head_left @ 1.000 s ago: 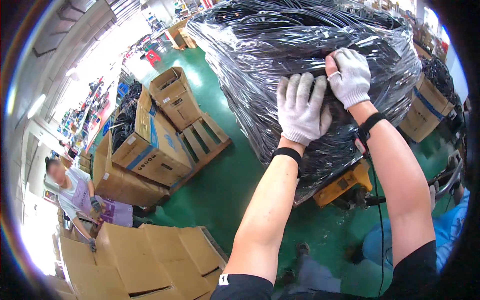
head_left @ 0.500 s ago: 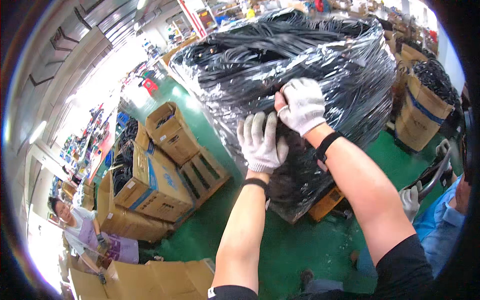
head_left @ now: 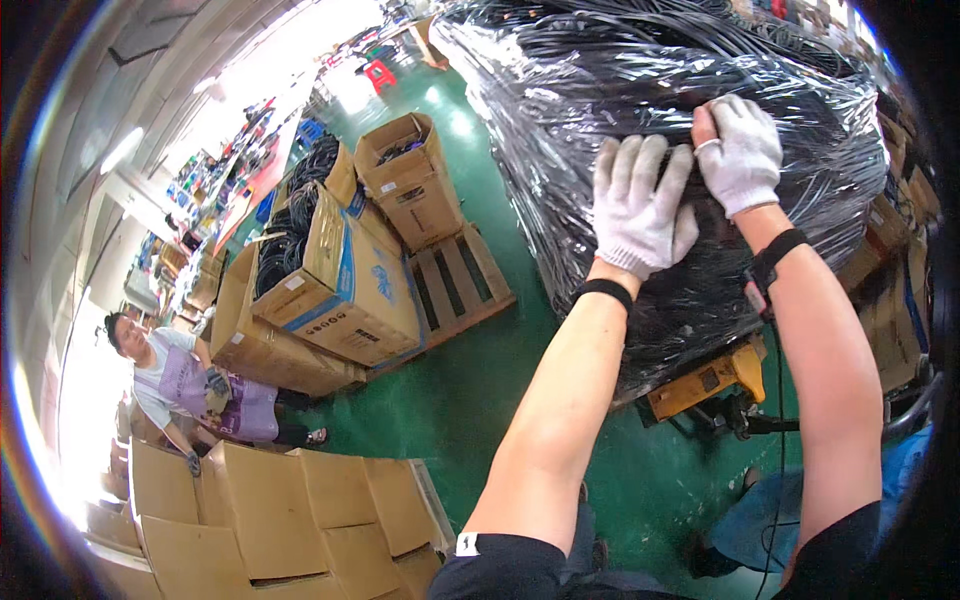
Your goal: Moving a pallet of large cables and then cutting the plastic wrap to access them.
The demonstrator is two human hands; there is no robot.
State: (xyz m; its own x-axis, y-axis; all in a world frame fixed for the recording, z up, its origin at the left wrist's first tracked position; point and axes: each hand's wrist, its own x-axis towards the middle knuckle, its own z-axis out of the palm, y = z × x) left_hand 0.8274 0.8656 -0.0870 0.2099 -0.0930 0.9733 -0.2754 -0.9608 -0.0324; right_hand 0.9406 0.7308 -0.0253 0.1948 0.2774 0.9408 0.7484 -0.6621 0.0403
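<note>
Left hand [head_left: 640, 210]: gloved fingers extended, released, against film-wrapped black cable stack [head_left: 575, 120]. Right hand [head_left: 742, 155] beside it, touching the wrap; grasp cannot be told.

Wooden pallet [head_left: 487, 268] beside cartons [head_left: 385, 300]; red stool [head_left: 380, 76] beyond.

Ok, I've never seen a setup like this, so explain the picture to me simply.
There is no machine arm here: these are a person's own hands, seen from a wide camera worn on the head, which bends straight edges. The left hand, fingers spread, and the right hand both wear pale gloves. They lie against a big pile of black cables wrapped in clear plastic; whether the right fingers grip the plastic is hidden. To the left, cardboard boxes stand on a wooden pallet, and another person is near more boxes.
</note>
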